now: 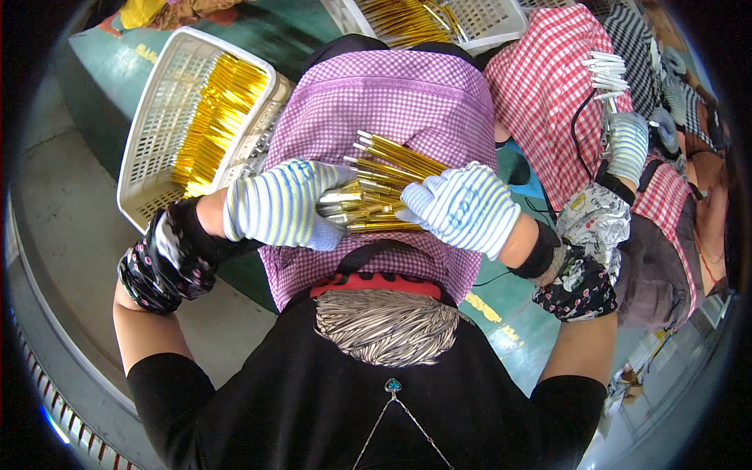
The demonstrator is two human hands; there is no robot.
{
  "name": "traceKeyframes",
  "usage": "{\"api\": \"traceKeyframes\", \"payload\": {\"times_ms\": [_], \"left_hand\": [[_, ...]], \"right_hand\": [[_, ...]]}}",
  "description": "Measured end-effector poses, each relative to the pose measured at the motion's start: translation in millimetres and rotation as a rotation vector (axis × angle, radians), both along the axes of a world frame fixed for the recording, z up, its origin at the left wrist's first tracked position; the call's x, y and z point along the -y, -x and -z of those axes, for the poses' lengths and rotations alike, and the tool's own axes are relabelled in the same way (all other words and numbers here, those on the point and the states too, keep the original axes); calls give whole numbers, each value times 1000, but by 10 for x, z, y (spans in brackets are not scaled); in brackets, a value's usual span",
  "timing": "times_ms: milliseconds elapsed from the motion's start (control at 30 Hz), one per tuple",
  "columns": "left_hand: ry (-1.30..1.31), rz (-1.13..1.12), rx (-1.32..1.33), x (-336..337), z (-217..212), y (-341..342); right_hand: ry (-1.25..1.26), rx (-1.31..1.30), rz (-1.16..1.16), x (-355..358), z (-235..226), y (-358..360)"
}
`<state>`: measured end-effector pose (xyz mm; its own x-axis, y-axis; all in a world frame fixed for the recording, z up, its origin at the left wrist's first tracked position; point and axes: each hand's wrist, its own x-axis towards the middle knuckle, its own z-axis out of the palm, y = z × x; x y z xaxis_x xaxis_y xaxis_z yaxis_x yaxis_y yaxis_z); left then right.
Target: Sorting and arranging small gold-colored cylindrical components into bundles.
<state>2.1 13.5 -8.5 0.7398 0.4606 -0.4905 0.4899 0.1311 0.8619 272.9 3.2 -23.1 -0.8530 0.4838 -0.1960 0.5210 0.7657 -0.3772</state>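
Across my lap, over a purple checked apron (392, 86), lies a loose bundle of shiny gold rods (384, 174) with silver and whitish ends. My left hand (286, 204), in a striped knit glove, is closed around rods at the left end, where silver tips poke out between thumb and fingers. From the right, my right hand (466, 210), gloved the same way, grips the rods near their other end. Several rods fan up and away between the two hands. The palms and part of the bundle are hidden by the gloves.
At the left stands a white perforated basket (149, 129) holding many gold rods. Another white basket (501, 23) with gold rods is at the far edge. Close on my right, a co-worker in a red checked apron (540, 86) holds white rods (607, 74) in a gloved hand (628, 145).
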Motion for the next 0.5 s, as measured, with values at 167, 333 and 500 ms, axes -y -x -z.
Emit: {"api": "traceKeyframes", "payload": {"times_ms": [167,333,500], "left_hand": [[29,66,-47,-68,-64,48],[-933,112,-143,61,59,6],[-598,106,-211,21,-41,100]], "right_hand": [[11,-116,39,12,40,25],[461,-622,200,24,185,-27],[-1,-96,112,-80,-12,-10]]}}
